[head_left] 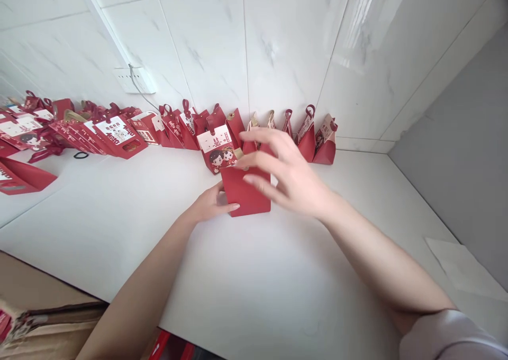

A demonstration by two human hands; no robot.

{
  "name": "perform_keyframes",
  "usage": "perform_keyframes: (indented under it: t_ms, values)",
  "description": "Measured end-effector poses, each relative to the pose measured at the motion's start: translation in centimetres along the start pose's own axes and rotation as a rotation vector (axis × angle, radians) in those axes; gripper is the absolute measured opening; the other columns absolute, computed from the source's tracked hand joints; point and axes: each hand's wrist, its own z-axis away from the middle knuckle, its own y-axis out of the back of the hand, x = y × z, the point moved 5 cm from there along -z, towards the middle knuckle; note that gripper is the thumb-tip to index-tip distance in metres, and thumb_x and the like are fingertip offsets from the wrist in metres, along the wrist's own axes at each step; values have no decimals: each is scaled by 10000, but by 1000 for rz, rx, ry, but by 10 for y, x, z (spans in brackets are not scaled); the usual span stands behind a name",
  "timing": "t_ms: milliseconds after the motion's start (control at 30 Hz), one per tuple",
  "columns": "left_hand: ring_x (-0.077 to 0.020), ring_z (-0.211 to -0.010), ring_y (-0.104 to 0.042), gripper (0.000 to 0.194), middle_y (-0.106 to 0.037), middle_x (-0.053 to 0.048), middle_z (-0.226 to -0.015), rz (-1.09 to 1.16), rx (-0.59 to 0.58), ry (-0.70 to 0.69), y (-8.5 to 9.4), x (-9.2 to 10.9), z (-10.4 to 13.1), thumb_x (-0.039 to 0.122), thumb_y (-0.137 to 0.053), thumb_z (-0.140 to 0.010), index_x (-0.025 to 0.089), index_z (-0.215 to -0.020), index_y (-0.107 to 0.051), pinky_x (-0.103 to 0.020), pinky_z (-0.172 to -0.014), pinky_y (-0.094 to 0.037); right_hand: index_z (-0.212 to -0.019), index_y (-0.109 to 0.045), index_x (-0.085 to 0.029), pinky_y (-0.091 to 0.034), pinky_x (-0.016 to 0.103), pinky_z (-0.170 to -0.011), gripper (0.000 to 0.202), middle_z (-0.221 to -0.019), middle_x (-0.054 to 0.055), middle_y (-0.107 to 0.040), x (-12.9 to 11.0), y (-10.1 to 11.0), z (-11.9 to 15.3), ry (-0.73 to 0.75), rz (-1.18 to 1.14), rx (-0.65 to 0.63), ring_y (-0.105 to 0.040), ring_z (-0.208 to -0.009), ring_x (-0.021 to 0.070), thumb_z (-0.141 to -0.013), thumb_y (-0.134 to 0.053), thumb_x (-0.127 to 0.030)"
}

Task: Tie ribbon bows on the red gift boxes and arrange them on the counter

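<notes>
1. Head view, far left: a heap of small red boxes [75, 135] leans together on the white table [99, 206]. Some have ribbon loops on top. One more box, the near red box [29, 176], sits in front of them.
2. Down low on this side, I see part of a brown cardboard box [51, 336] below the table edge.
3. A little black ring [81, 155] lies near the heap. Up on the tiled wall is a white socket [135, 80] with a gray cord [137, 87].
4. My left hand [214, 204] is clamped on the plain red box. My thumb is on its front and my other fingers go behind its left edge.
5. That plain red box [250, 198] stands on the table between my two hands. Just behind it is a picture box [217, 147] with a cartoon pair on it.
6. My right hand [288, 172] has its fingers spread apart, and it is blurry. It is in front of the box's top right part. I cannot tell if it touches.
7. More boxes [324, 143] stand by the wall past my right hand.
8. Far right, a pale sheet [460, 264] lies near the gray wall [464, 122].
</notes>
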Motion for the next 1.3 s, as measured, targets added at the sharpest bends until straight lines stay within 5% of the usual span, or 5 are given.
perform_keyframes:
  t_ms: [200, 367, 600, 1033, 1300]
  values:
    - [-289, -1160, -637, 595, -672, -106, -1261, 184, 163, -31, 5, 24, -2, 480, -757, -762, 201, -1262, -593, -410, -983, -521, -1061, -551, -242, -534, 395, -816, 167, -1059, 47, -705, 66, -30, 17, -344, -73, -224, -688, -957, 247, -915, -554, -160]
    - [-220, -909, -692, 297, -741, -56, -969, 137, 417, -50, 5, 65, 7, 425, -752, -789, 183, -958, -719, -317, -801, -546, -1076, -537, -249, -517, 324, -787, 172, -1006, 7, -714, 48, -35, 17, -352, -309, -269, -687, -916, 195, -923, -561, -174]
    - [-162, -708, -641, 144, -704, -2, -755, -120, 483, -240, 12, 86, 21, 303, -684, -839, 208, -731, -679, -309, -694, -527, -909, -613, -209, -464, 299, -688, 68, -924, 33, -654, 33, -36, 10, -238, -235, -285, -598, -798, 175, -926, -613, -275]
    - [-172, -749, -626, 150, -683, -19, -796, -89, 382, -296, 11, 86, 23, 308, -619, -902, 215, -799, -679, -324, -735, -523, -887, -585, -206, -458, 302, -728, 105, -895, 40, -636, 41, -47, 14, -160, -340, -258, -578, -807, 175, -968, -526, -238]
    - [-220, -1064, -644, 458, -648, -85, -1232, 156, 457, -41, -9, 20, 7, 520, -514, -946, 230, -1298, -472, -335, -893, -536, -1103, -546, -213, -481, 319, -801, 211, -1124, 68, -644, 82, -71, 29, -398, -469, -66, -614, -958, 194, -995, -487, -384]
